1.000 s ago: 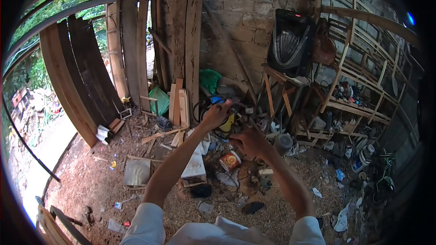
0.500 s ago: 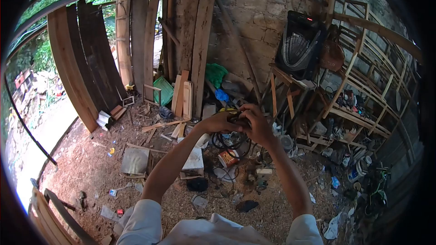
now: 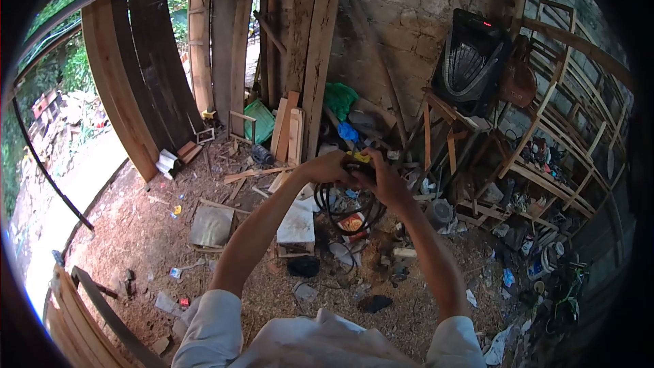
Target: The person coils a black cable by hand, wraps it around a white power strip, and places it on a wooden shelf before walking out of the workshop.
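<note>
A black cable (image 3: 330,212) hangs in several loose loops below my two hands, in front of my chest. My left hand (image 3: 330,167) is closed around the top of the loops, with its thumb pointing right. Right beside it, my right hand (image 3: 385,182) has its fingers bent over the same bundle from the right. The fingers of both hands meet at the cable and partly hide it. Behind the loops, a red and white container (image 3: 353,223) lies on the ground. A thin strand of cable trails down below the loops.
Wood shavings and scraps cover the ground. A white block (image 3: 296,226) and a grey square-topped piece (image 3: 211,226) stand to the left. Boards (image 3: 112,88) lean at the back left. A large black speaker (image 3: 470,61) stands at right, near a wooden rack (image 3: 558,129).
The view has shifted, so the surroundings appear farther right and slightly higher. My right hand has turned and lowered beside my left, and the cable loops hang more openly.
</note>
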Demonstrator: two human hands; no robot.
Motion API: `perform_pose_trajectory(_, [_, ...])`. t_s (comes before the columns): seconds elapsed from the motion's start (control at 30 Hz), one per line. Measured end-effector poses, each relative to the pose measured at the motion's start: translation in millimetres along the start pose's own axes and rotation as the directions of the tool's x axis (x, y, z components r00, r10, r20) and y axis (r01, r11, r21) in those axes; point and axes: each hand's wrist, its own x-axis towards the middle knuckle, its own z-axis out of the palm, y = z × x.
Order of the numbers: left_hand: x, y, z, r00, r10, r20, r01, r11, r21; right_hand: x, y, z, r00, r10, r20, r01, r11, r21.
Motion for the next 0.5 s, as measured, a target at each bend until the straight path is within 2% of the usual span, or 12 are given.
perform_pose_trajectory(0.07, [0.8, 0.4, -2.3, 0.997, -0.016, -0.081, 0.021, 0.998, 0.058, 2.9, -2.2, 3.3, 0.995, -0.028, -0.092, 0.039, 0.991, 0.128])
perform_pose_trajectory(0.17, [-1.3, 3.8, -2.7, 0.993, 0.078, -0.088, -0.079, 0.997, -0.011, 2.7, -3.7, -4.5, 0.997, 0.079, 0.007, -0.076, 0.931, 0.358])
perform_pose_trajectory(0.27, [-6.2, 11.5, -8.5, 1.000, -0.011, -0.005, 0.009, 0.962, -0.273, -8.6, 6.4, -4.1, 0.976, 0.210, 0.056, -0.216, 0.909, 0.356])
perform_pose_trajectory(0.37, [3.6, -3.2, -5.9, 0.996, -0.052, -0.073, 0.022, 0.931, -0.364, -21.6, 33.8, 14.2, 0.955, 0.292, 0.051, -0.283, 0.850, 0.444])
perform_pose_trajectory(0.47, [7.8, 4.2, -7.8, 0.988, -0.035, -0.149, -0.015, 0.946, -0.324, -29.1, 16.1, 16.6, 0.914, 0.404, 0.017, -0.301, 0.651, 0.697])
perform_pose_trajectory(0.5, [7.6, 9.6, -7.9, 0.982, -0.024, -0.188, -0.034, 0.954, -0.299, -35.3, 27.8, 26.8, 0.925, 0.379, -0.034, -0.258, 0.691, 0.675])
